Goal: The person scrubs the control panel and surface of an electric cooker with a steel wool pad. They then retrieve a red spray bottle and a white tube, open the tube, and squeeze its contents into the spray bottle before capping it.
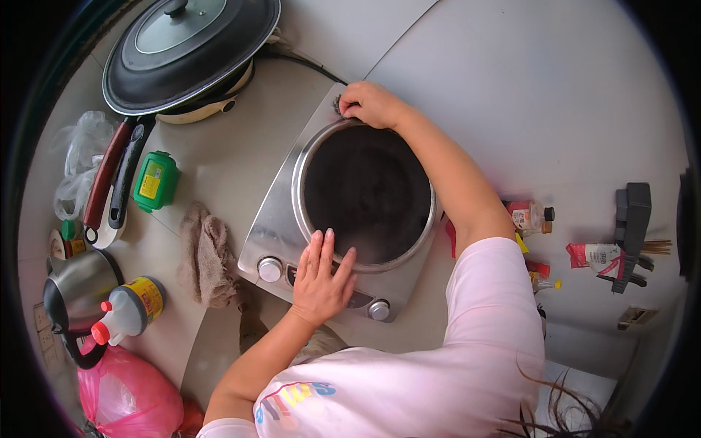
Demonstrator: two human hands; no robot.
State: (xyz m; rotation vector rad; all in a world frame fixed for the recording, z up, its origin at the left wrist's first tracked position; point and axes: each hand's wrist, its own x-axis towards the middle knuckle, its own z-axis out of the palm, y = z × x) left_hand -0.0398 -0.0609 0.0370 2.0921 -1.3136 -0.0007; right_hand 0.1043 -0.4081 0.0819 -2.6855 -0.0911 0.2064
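Before me is an electric cooktop [285,219] with a brushed metal body, a round black plate [367,191], a raised metal rim and two silver knobs. At its far edge, my right hand [372,104] pinches a dark wiry scouring pad [337,104] against the metal just behind the rim. Only a small part of the pad shows past the fingers. My left hand [324,276] lies flat over the near rim and control panel. Its fingers are spread, with the tips on the black plate's edge, and it holds nothing.
A brown cloth [207,254] lies left of the cooktop on the counter [241,137]. Farther left are a lidded pan [191,60], a green container [156,182], a metal kettle [87,290], a plastic jug [134,309] and a pink bag [134,391]. Bottles [528,215] stand right.
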